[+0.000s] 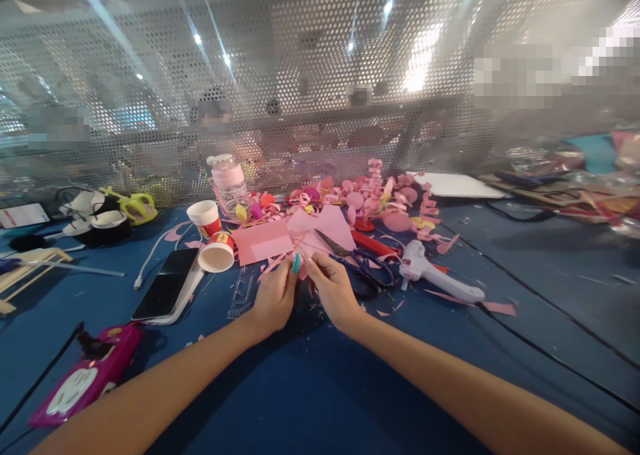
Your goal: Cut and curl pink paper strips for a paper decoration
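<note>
"In the head view, which step is in hand?"
"Handwork on a small pink piece (303,272), I'd judge. It's above the bench (300,401), between the left hand (275,295) and right hand (335,291), both sets of fingers pinching it. Its shape is too small to tell."
"What's nearby?"
"Scissors (341,249) and pink paper (263,241) just beyond; glue gun (445,281) rightward."
"The next move?"
"Probably calls for a light, steady pinch."

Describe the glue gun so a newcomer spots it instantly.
On the blue table, look right of the right hand, past the dark-handled scissors. The glue gun lies there, its black cord trailing toward the lower right. Its pale, pistol-shaped body stands out from the scissors and pink paper scraps nearby.
</note>
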A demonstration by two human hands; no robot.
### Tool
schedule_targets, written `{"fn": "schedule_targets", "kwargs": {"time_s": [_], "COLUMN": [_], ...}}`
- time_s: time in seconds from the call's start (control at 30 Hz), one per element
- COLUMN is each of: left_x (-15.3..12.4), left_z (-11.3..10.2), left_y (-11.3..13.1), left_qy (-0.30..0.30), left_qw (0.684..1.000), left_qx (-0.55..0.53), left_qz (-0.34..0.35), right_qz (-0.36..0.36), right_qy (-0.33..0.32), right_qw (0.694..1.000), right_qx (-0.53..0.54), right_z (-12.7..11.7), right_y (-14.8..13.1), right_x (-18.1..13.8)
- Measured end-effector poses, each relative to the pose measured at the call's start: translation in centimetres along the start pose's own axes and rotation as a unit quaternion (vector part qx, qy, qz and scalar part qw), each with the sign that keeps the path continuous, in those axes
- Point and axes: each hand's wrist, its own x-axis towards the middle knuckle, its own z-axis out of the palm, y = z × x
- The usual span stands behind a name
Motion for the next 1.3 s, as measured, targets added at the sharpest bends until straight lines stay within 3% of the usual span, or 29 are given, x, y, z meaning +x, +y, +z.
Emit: {"fn": "schedule_targets", "kwargs": {"time_s": [0.4,0.63,0.7,0.83,0.9,1.17,1.3], "left_x": [-0.1,0.1,0.2,0.4,0.6,0.8,0.9], "left_z": [-0.2,-0.8,-1.0,-1.3,-1.4,-1.7,-1.8], "left_y": [-0.4,-0.6,-1.0,-1.8,-2.1,-2.6,-2.3], "left_qy": [-0.005,-0.004,-0.009,-0.001,0.017,0.047,0.051], "left_qw": [0.999,0.995,0.989,0.973,0.963,0.945,0.949], "left_qx": [-0.043,0.015,0.031,0.059,0.068,0.124,0.134], "left_qz": [0.031,0.101,0.144,0.225,0.261,0.299,0.281], "right_qz": [0.156,0.217,0.246,0.319,0.332,0.34,0.293], "right_qy": [-0.093,-0.139,-0.176,-0.306,-0.341,-0.337,-0.327], "right_qw": [0.967,0.949,0.935,0.873,0.853,0.861,0.874], "right_qx": [0.18,0.181,0.184,0.207,0.214,0.174,0.21], "right_z": [-0.5,-0.8,-1.2,-2.1,-2.3,-2.2,-2.2], "right_y": [0.2,0.4,0.4,-0.1,-0.4,-1.1,-0.9], "right_x": [0.6,1.1,1.3,1.7,1.7,1.4,1.6]}}
